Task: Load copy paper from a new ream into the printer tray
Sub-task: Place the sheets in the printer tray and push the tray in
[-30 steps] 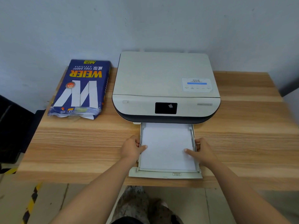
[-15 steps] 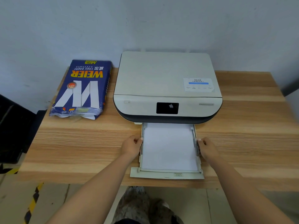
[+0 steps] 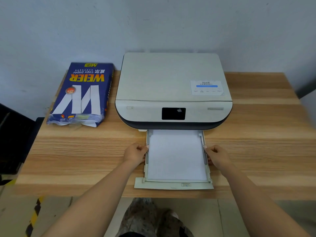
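Observation:
A beige printer (image 3: 172, 86) stands at the back of the wooden table. Its paper tray (image 3: 173, 185) is pulled out toward me, with a stack of white copy paper (image 3: 176, 154) lying flat inside. My left hand (image 3: 135, 153) is curled against the tray's left side rail. On the opposite side my right hand (image 3: 216, 156) is curled against the right side rail. A blue ream of copy paper (image 3: 82, 93), its wrapper torn open at the near end, lies left of the printer.
The wooden table (image 3: 265, 137) runs wide on both sides of the tray, against a pale wall. A dark object (image 3: 12, 139) stands off the table's left edge. My feet show below the front edge.
My right hand's fingers came off the top of the paper and moved to the tray's right rail. My left hand drew back slightly to the left rail. The paper lies flat.

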Tool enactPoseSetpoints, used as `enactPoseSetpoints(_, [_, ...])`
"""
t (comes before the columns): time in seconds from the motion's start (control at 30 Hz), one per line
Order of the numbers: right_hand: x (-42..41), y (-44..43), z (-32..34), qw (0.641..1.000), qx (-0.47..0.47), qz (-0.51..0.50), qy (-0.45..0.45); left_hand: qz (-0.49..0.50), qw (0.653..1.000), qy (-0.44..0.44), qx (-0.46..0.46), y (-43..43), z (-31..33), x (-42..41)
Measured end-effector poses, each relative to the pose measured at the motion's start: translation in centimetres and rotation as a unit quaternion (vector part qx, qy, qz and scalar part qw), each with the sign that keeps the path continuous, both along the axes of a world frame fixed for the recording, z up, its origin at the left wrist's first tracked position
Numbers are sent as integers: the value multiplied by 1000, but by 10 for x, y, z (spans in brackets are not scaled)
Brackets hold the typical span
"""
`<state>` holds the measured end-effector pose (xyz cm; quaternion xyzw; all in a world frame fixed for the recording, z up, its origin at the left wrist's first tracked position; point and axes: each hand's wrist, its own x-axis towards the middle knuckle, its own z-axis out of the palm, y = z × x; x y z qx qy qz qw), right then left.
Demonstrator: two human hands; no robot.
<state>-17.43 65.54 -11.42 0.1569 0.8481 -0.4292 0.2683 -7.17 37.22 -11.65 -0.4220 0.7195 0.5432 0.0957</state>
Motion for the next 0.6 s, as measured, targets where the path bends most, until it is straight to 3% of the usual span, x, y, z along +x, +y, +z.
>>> enactPoseSetpoints(0.3, [-4, 2, -2, 1000, -13, -8, -9, 18, 1000, -11, 16, 1, 2, -2])
enactPoseSetpoints(0.6, [2, -1, 4, 1000, 9, 2, 15, -41, 997, -13, -66, 4, 2, 2])
